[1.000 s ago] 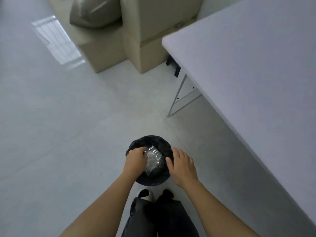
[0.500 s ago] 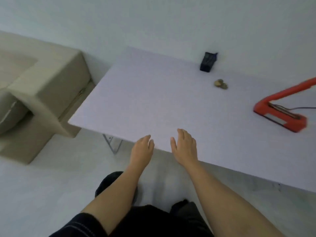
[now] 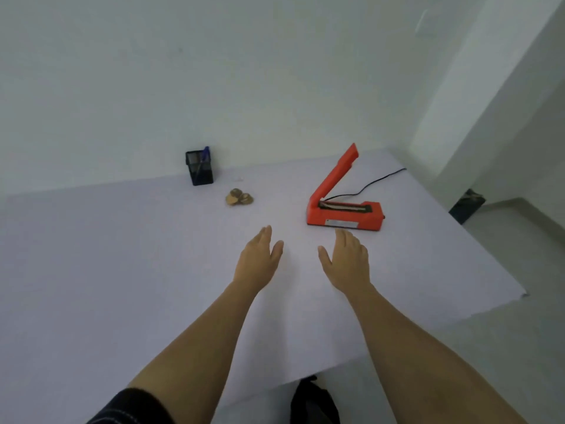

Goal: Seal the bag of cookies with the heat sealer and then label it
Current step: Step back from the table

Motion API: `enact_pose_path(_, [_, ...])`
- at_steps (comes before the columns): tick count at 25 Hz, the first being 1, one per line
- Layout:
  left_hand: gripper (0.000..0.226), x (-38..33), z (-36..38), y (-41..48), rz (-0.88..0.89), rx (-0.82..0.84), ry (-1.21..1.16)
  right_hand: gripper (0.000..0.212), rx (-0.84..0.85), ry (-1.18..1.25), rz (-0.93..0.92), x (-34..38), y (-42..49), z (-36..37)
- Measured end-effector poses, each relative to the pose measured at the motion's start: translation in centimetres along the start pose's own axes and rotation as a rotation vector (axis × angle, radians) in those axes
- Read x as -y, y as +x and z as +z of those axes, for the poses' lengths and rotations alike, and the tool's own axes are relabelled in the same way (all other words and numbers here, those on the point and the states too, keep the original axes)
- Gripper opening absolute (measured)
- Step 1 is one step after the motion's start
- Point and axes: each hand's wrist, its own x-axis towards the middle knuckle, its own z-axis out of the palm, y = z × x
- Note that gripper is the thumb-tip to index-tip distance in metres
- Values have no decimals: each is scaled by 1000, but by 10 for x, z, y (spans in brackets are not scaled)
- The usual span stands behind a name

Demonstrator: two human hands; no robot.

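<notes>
Head view, empty hands (image 3: 301, 261) over table (image 3: 122, 270), heat sealer (image 3: 344, 206) open

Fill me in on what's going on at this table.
A person faces the white table with both hands open above it, the left hand and the right hand holding nothing. The orange heat sealer sits just beyond the right hand, its arm raised. A small heap of cookies lies farther back, near a black pen holder; whether a clear bag wraps them is too faint to tell. Sealing has not begun.
</notes>
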Motion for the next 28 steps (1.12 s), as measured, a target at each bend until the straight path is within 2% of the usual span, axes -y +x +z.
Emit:
enact_pose_path(5, [56,-40,69,123,-58,30,-11,66,52,-6,42,-101,125,6])
enact_pose_path(9, [64,-50,116,181,-119,120,-39,92,241,-64,108,-175,191,17])
enact_pose_path(12, [76,-50,138,201,-138,171,-89,103,411,-154,51,-204,223,23])
enact_pose_path(17, [77,-41,155,231,-92,113,-90,108,440,-11,-74,-219,278,47])
enact_pose_path(21, [73,-33,157,283,-110,18,-60,98,416,85,-113,-212,357,73])
enact_pose_path(28, [75,-14,144,393,-117,-77,-74,107,376,74,-178,-183,475,102])
